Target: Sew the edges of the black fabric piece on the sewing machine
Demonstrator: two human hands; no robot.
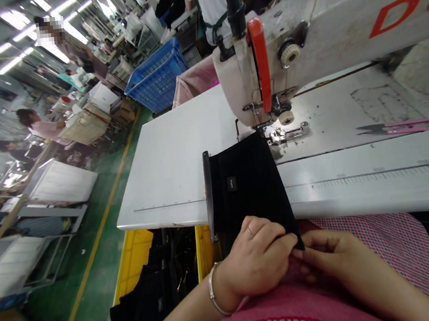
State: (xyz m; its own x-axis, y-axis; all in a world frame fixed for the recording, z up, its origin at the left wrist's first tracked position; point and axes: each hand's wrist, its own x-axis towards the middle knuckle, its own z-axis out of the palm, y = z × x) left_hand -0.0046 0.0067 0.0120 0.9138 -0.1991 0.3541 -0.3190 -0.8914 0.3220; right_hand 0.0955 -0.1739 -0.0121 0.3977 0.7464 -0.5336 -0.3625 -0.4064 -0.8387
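Note:
A black fabric pouch (255,187) with a small label and a dark stiff bar along its left edge lies over the front of the white sewing table. Its far corner reaches the presser foot (278,133) of the sewing machine (316,32). My left hand (261,255), with a ring and a bracelet, is closed on the pouch's near edge. At the near right corner, my right hand (327,253) pinches the same fabric between thumb and fingers. Its lower fingers are partly hidden.
Pink-handled thread snips (406,126) lie on the table (168,160) at right. Below its left end stands a yellow crate (134,248) holding black pieces. A blue basket (157,77) is behind the table. People work at other stations in the background.

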